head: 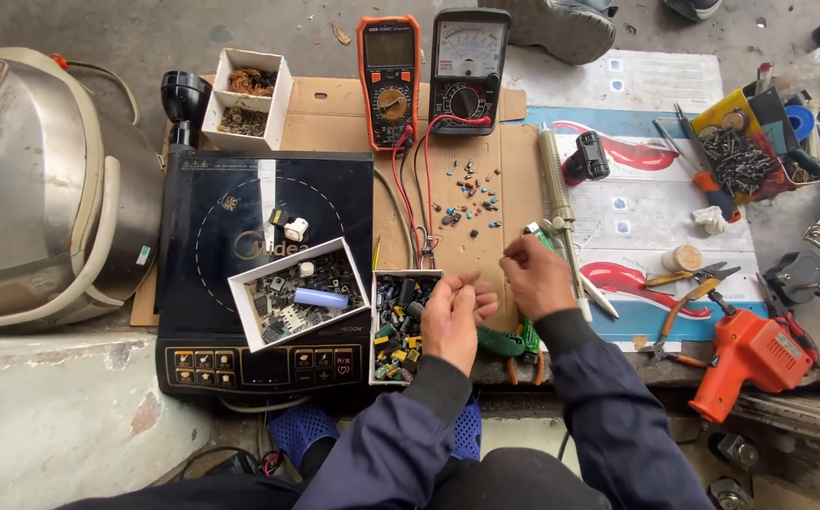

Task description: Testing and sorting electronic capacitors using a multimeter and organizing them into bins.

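Observation:
My left hand (454, 316) lies palm up over the right edge of a small white box of mixed electronic parts (393, 326), its fingers curled around what looks like a tiny part. My right hand (534, 274) hovers just to its right above the cardboard sheet (466, 170), fingertips pinched together on something too small to make out. Loose small components (471, 196) are scattered on the cardboard beyond both hands.
A black induction cooker (268, 212) carries a tilted white box of parts (298, 293). An orange multimeter (389, 80) and a black analog meter (467, 71) stand behind. Pliers (679, 316), an orange soldering gun (750, 354), a tool tray (759, 142) and a silver rice cooker (42, 179) surround.

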